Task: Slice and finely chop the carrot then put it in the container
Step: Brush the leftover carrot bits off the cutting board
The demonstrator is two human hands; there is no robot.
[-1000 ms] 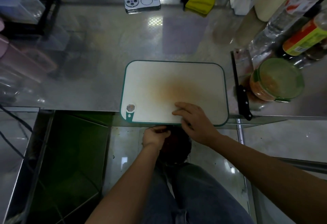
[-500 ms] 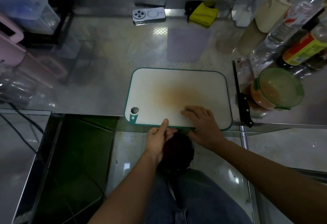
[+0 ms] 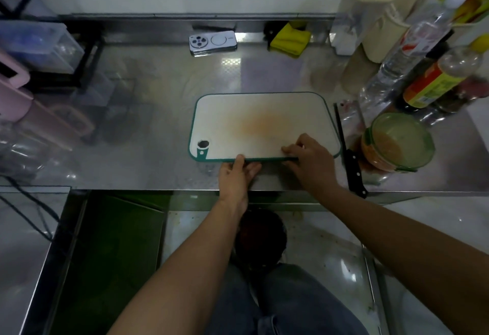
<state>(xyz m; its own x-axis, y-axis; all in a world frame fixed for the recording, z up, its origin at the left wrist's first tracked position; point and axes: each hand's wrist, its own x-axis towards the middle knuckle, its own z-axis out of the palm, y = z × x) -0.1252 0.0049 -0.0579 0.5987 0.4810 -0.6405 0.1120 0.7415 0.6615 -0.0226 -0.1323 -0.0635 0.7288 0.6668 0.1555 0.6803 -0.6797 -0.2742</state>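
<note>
A white cutting board [image 3: 264,112] with a green rim and an orange stain lies flat on the steel counter. No carrot is on it. My left hand [image 3: 235,176] touches the board's near edge with its thumb, its fingers on the counter beside the edge. My right hand [image 3: 311,160] rests its fingers on the board's near right part. To the right, a round clear container [image 3: 397,141] with a green-clipped lid shows orange chopped carrot through its wall. A black-handled knife [image 3: 350,162] lies between board and container.
Bottles [image 3: 418,40] and jars crowd the back right. A phone [image 3: 213,42] and a yellow cloth [image 3: 289,39] lie at the back wall. Pink and clear containers [image 3: 31,51] stand at the left. Below the counter edge [image 3: 158,190] are my legs and a dark round object.
The board, which overhung the counter's front edge, has slid away from me and now lies fully on the counter. Both hands moved forward with it.
</note>
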